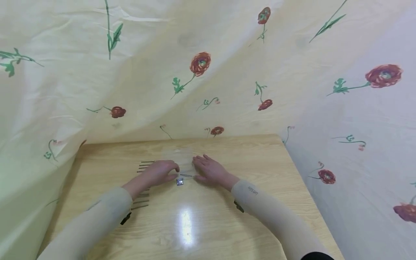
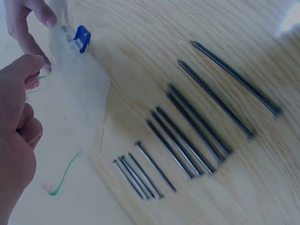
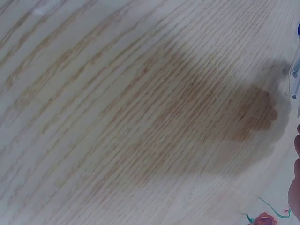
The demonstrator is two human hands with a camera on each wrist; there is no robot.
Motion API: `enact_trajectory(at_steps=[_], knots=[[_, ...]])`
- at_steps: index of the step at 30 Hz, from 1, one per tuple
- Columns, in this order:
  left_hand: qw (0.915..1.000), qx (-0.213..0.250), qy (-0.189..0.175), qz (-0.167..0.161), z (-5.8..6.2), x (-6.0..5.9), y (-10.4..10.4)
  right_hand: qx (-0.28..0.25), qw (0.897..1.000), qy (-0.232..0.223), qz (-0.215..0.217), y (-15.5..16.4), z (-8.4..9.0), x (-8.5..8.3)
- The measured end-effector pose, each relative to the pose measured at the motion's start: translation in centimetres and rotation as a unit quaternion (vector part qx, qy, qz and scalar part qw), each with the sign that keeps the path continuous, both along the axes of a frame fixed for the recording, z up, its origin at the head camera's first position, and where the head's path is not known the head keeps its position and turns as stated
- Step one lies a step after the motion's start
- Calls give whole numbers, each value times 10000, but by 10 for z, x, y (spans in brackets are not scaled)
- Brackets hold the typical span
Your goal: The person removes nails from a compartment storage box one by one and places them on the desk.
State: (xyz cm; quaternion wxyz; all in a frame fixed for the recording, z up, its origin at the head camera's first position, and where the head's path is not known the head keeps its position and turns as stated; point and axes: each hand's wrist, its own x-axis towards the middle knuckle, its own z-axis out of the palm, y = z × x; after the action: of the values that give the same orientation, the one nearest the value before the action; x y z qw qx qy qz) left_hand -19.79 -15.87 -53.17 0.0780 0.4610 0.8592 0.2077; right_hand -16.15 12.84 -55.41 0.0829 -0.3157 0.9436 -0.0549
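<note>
Right now both hands meet over a clear plastic bag [image 1: 179, 159] lying flat near the middle of the table [image 1: 260, 202], a little toward its far edge. The left hand [image 1: 159, 172] has its fingers curled, thumb and forefinger closing on the bag's near edge — in the left wrist view the fingertips [image 2: 35, 63] pinch the clear film just beside a small blue slider clip [image 2: 82, 37] at the bag's mouth. The right hand [image 1: 209, 169] lies flatter, fingers nearly straight and spread, resting on or beside the bag's right side; whether it actually grips the film cannot be told, since the right wrist view shows mostly bare wood, the hand's shadow and a sliver of the bag at the frame's right edge. The bag stretches away from both hands toward the far edge, its mouth at the near end between the two thumbs. A row of dark nails [image 2: 197, 126] — graded from short to long, lying parallel — sits toward the table's left edge, partly under the left wrist in the head view, so the left hand is plainly the nearer one to them; their long axes run across the table, heads and points facing left and right.
</note>
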Motion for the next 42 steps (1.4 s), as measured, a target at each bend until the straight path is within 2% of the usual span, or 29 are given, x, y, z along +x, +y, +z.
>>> enact_trajectory(at_steps=[7,13,16,22,28,34,42], knots=[[9997,-138,-187,-72,-7,-6,20,66,9999,-76,35,0,0,3],[9979,-463,-400,-234,-14,-12,34,123,9999,74,95,3,1,4],[9974,-514,-366,-345,-18,-15,38,46,9999,81,93,3,2,4],[9967,-400,-94,-696,-24,-19,44,-11,10000,54,78,5,1,4],[9936,-533,186,-974,-29,-21,49,17,9999,18,129,6,-2,3],[9937,-440,342,-975,-31,-23,51,40,9999,94,102,6,-2,2],[9909,-651,640,-991,-37,-17,53,31,9998,97,168,6,-5,4]])
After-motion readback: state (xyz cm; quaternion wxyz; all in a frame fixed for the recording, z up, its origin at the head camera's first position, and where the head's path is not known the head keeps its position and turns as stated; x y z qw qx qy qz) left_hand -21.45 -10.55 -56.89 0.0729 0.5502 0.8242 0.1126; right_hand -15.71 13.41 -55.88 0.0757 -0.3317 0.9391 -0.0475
